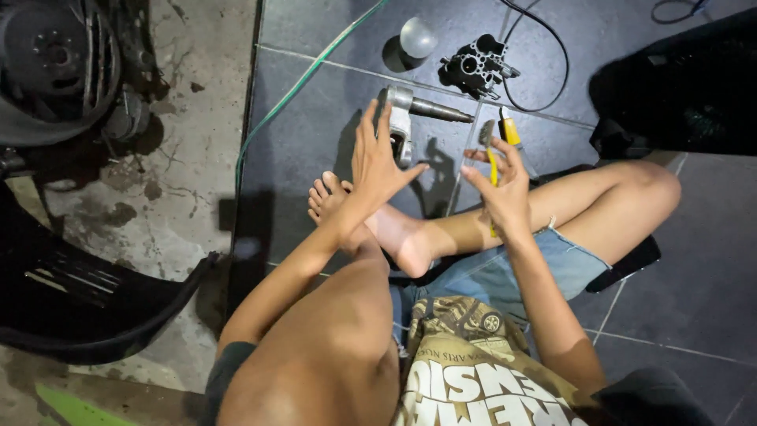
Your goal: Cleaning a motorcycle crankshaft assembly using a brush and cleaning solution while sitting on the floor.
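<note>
The person is sitting on the floor with legs crossed, looking down at both hands.

The right hand is closing around a yellow brush. The fingers are curling over its thin handle, and the thumb is pressing from the near side. The brush head is sticking up just past the fingertips, and the yellow handle is running down through the palm and peeking out below the wrist. This hand is shut on the brush.

The left hand is open wide. Its fingers are spreading straight out and its thumb is pointing toward the right hand. It is not holding anything. Its fingertips are reaching over a grey metal part lying on the floor just past them. I cannot tell if they are touching it. A metal rod is sticking out from that part, pointing away toward the right.

Just past the right hand, a tool with a yellow grip is lying on the floor. Farther out from both hands, a black engine part is sitting with a black wire looping around it. A round shiny cap is standing near it. A green hose is running across the floor, well off to the left of the open hand. A bare foot is resting just under the left wrist.
</note>
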